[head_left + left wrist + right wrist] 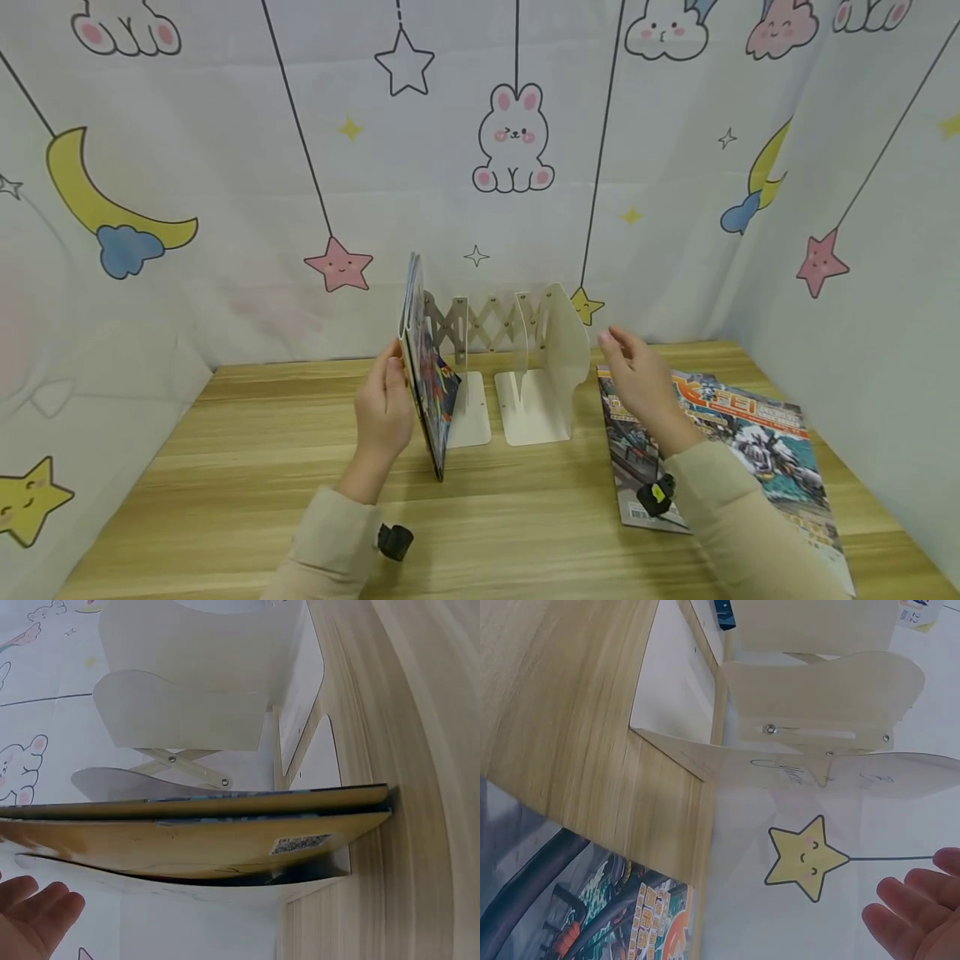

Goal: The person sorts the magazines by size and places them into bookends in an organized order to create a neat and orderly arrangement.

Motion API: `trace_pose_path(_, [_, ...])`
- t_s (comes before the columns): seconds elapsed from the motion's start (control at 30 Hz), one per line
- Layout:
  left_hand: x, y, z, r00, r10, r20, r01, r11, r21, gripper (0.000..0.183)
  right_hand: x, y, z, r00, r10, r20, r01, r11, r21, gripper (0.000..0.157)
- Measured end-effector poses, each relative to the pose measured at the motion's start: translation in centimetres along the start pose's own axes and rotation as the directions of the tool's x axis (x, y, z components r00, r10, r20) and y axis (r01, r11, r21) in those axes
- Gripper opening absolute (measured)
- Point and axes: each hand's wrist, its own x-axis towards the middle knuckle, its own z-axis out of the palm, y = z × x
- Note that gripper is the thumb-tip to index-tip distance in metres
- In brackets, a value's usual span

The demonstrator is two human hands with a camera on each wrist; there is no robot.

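Observation:
An expandable cream metal book rack (568, 350) stands on the table with its lattice joints stretched out. Two thin magazines (202, 844) stand upright in its leftmost section, between the outer end plate (202, 891) and a divider. My left hand (385, 406) is beside that outer end, its loosely bent fingers (56, 911) close to the plate. To the right of the rack my right hand (641, 387) hovers with nothing in it, fingers relaxed. Below it lie a dark-covered magazine (630, 462) and a second magazine (787, 467) overlapping it, both flat.
The wooden table (247, 467) runs back to a white cloth backdrop (247, 192) printed with stars, moons and rabbits. Cloth also hangs at both sides. Black wrist cameras (395, 542) sit by both sleeves.

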Motion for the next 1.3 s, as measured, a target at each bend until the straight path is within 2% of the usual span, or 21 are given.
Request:
trace_pose_path(0.13, [0.3,-0.3,-0.5,0.992,-0.057,0.115,0.056,0.998,0.009,0.040,-0.1,0.4,-0.1,1.000,0.006,0.007,-0.006,1.000,-0.007,0.071])
trace_pose_path(0.27, [0.7,-0.5,-0.8,0.966,-0.148,0.212,0.144,0.989,0.031,0.043,-0.2,0.8,-0.3,1.000,0.013,0.008,-0.013,1.000,-0.024,0.072])
trace_pose_path(0.4, [1.0,-0.8,-0.9,0.943,-0.201,0.267,0.192,0.979,0.062,0.044,-0.4,1.3,-0.5,1.000,0.014,0.002,-0.014,0.999,-0.045,0.073])
trace_pose_path(0.77, [2.3,-1.5,-1.2,0.918,-0.227,0.326,0.210,0.974,0.087,0.039,-1.0,3.0,-1.7,1.000,0.010,0.011,-0.009,0.993,-0.119,0.065])
trace_pose_path(0.87, [2.5,-1.6,-1.3,0.916,-0.224,0.332,0.203,0.974,0.097,0.037,-1.0,3.5,-1.9,1.000,0.011,0.011,-0.010,0.990,-0.138,0.064])
trace_pose_path(1.0, [2.7,-1.6,-1.5,0.917,-0.212,0.337,0.182,0.976,0.117,0.032,-1.0,4.1,-2.1,0.998,0.052,0.033,-0.047,0.987,-0.156,0.068])
trace_pose_path(1.23, [3.1,-1.4,-1.7,0.899,-0.225,0.375,0.187,0.973,0.135,0.031,-1.1,5.1,-2.3,0.986,0.141,0.087,-0.115,0.960,-0.254,0.067])
trace_pose_path(1.3, [3.2,-1.4,-1.8,0.899,-0.219,0.379,0.181,0.974,0.132,0.030,-1.1,5.4,-2.4,0.984,0.149,0.095,-0.117,0.952,-0.283,0.065])
